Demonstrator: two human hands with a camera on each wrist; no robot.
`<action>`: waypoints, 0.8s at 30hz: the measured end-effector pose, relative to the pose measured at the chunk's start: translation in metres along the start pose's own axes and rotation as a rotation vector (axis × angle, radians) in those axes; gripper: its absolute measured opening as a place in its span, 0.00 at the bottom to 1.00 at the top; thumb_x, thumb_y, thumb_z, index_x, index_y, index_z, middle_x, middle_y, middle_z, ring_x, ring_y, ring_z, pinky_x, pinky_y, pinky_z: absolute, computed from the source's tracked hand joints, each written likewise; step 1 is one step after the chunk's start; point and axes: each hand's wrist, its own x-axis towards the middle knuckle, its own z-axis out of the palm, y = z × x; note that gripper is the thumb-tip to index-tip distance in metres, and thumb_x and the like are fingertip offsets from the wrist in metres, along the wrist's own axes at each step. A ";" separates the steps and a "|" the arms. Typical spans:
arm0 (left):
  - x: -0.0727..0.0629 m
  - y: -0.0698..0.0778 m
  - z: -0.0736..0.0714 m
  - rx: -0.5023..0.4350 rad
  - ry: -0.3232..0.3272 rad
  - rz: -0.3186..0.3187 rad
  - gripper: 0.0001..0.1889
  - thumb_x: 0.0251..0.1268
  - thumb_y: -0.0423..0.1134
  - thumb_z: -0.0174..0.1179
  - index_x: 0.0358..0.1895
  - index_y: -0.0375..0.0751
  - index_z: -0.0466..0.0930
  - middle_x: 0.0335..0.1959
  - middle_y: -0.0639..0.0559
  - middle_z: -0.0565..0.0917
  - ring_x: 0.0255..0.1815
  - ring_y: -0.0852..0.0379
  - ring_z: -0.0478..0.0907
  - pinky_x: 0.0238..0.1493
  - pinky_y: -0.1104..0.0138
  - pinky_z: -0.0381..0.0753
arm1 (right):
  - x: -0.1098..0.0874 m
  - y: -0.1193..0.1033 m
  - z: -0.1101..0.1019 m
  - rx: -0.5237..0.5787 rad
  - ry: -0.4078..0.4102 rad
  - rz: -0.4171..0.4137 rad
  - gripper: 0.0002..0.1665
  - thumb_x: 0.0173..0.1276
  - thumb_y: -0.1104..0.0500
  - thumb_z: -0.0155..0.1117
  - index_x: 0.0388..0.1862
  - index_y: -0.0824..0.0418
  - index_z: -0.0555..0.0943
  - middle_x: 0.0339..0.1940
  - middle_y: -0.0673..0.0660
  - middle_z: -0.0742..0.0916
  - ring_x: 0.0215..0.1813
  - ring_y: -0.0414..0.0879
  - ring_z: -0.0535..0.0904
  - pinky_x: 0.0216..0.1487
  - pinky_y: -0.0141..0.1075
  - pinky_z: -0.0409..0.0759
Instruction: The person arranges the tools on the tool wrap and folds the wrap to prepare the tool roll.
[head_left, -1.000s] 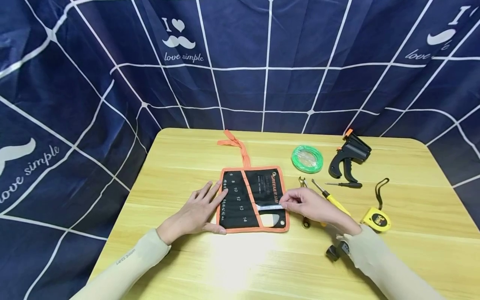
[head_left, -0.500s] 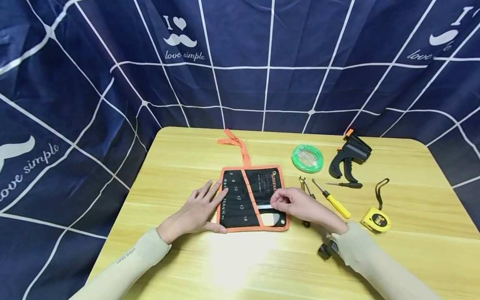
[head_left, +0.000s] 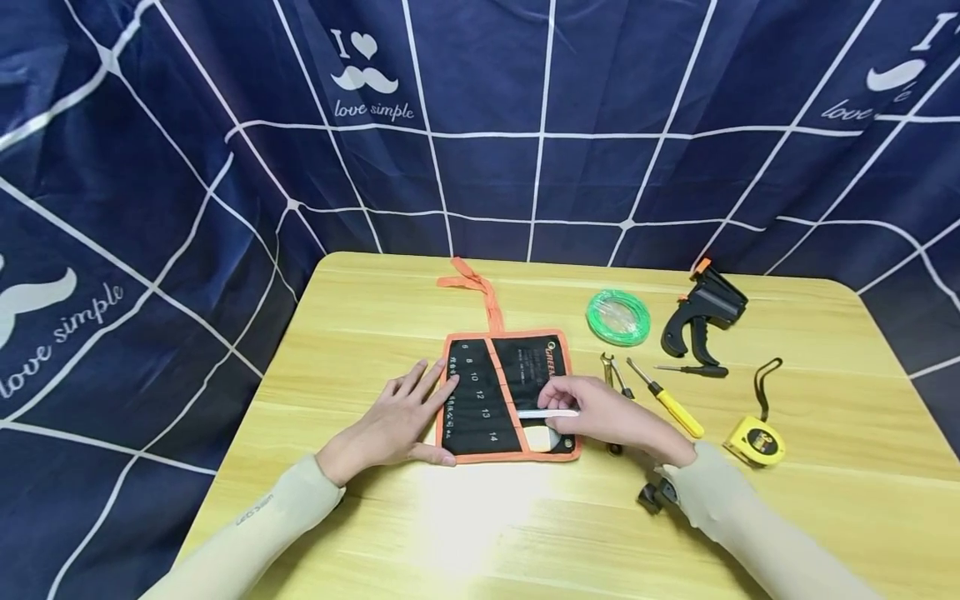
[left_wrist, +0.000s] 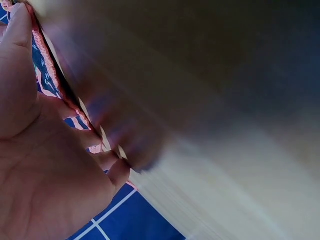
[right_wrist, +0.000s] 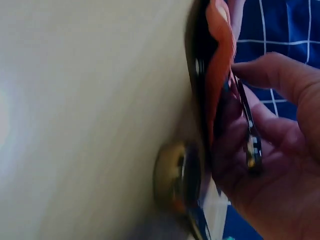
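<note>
A black tool pouch (head_left: 468,417) with orange edging and printed size numbers lies unfolded on the table. My left hand (head_left: 393,421) rests on its left edge with fingers spread and thumb at the lower corner. My right hand (head_left: 592,410) pinches a slim silver wrench (head_left: 543,414), whose far end reaches the pouch's orange middle band. In the right wrist view, the wrench (right_wrist: 250,127) lies edge-on between thumb and fingers, its thicker end near the palm. Below it, a flat white piece with a rounded grey end (head_left: 540,438) lies on the pouch.
Right of the pouch lie another wrench (head_left: 607,367), a slim screwdriver (head_left: 621,377), a yellow-handled screwdriver (head_left: 675,408) and a small black screwdriver (head_left: 697,370). Farther out are a green coil (head_left: 618,317), a black clamp (head_left: 703,308) and a yellow tape measure (head_left: 756,440).
My right hand has moved left along the wrench and turned it, so its narrow edge now shows. My left hand has stayed on the pouch.
</note>
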 end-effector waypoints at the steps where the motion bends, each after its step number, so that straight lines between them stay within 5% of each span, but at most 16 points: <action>1: 0.001 0.000 0.000 0.000 0.001 0.004 0.62 0.63 0.74 0.69 0.89 0.37 0.54 0.89 0.32 0.49 0.87 0.27 0.47 0.73 0.35 0.64 | -0.003 0.001 -0.002 -0.016 -0.003 -0.007 0.11 0.68 0.66 0.74 0.47 0.57 0.86 0.36 0.48 0.85 0.39 0.46 0.80 0.42 0.36 0.80; 6: 0.002 0.000 0.002 0.002 0.008 0.014 0.62 0.63 0.74 0.69 0.89 0.36 0.54 0.89 0.31 0.49 0.87 0.27 0.47 0.73 0.35 0.64 | -0.016 0.003 -0.013 -0.125 0.041 -0.006 0.14 0.63 0.69 0.73 0.44 0.55 0.86 0.41 0.48 0.83 0.42 0.45 0.77 0.45 0.38 0.78; 13: 0.000 -0.002 0.002 -0.011 0.008 0.003 0.62 0.63 0.73 0.70 0.89 0.36 0.54 0.89 0.31 0.49 0.87 0.28 0.46 0.73 0.35 0.64 | -0.021 0.003 -0.014 -0.293 0.089 -0.082 0.09 0.71 0.65 0.78 0.38 0.50 0.88 0.45 0.46 0.83 0.46 0.43 0.79 0.48 0.42 0.80; 24: 0.001 -0.001 0.002 -0.002 0.002 0.001 0.63 0.63 0.74 0.70 0.89 0.36 0.54 0.89 0.31 0.49 0.87 0.27 0.46 0.73 0.35 0.63 | -0.020 0.007 -0.013 -0.507 0.206 -0.105 0.04 0.71 0.53 0.81 0.43 0.45 0.93 0.38 0.38 0.85 0.36 0.37 0.79 0.41 0.44 0.80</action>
